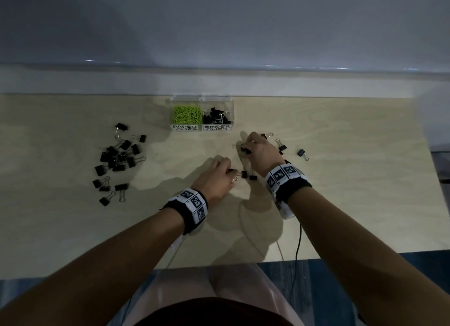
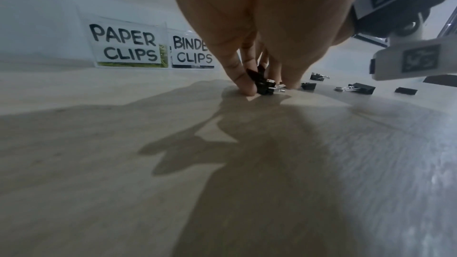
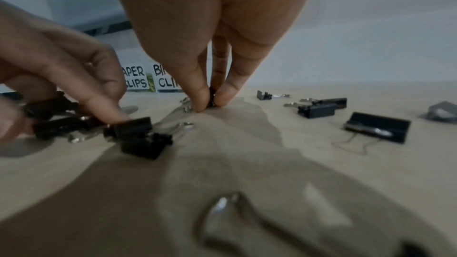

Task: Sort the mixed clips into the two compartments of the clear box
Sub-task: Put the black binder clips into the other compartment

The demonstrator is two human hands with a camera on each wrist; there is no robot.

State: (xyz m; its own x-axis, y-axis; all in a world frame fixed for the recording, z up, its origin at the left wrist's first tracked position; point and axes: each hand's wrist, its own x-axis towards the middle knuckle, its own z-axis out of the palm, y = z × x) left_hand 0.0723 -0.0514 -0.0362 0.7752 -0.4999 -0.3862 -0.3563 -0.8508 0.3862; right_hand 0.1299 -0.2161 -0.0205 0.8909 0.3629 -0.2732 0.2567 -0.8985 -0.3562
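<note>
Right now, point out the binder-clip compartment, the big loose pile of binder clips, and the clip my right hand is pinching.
binder-clip compartment (image 1: 217,117): head view, on its clear front wall.
loose pile of binder clips (image 1: 118,159): head view, pile's middle.
pinched binder clip (image 3: 212,96): right wrist view, black body between fingertips.

We see the left hand (image 2: 259,26) reaching down to the wooden table (image 2: 99,163), thumb and fingertips (image 2: 243,83) pinching a small bunch of black binder clips (image 2: 264,84) right at the surface. Behind it to the left stands the clear box (image 2: 128,24), its labels reading "PAPER CLIPS" with green showing beside it and "BINDE… CLIPS", partly hidden by the hand. To the right, we count four loose binder clips (image 2: 362,87) lying apart on the table, and a marker-covered wristband (image 2: 408,60) fills the upper right corner.
</note>
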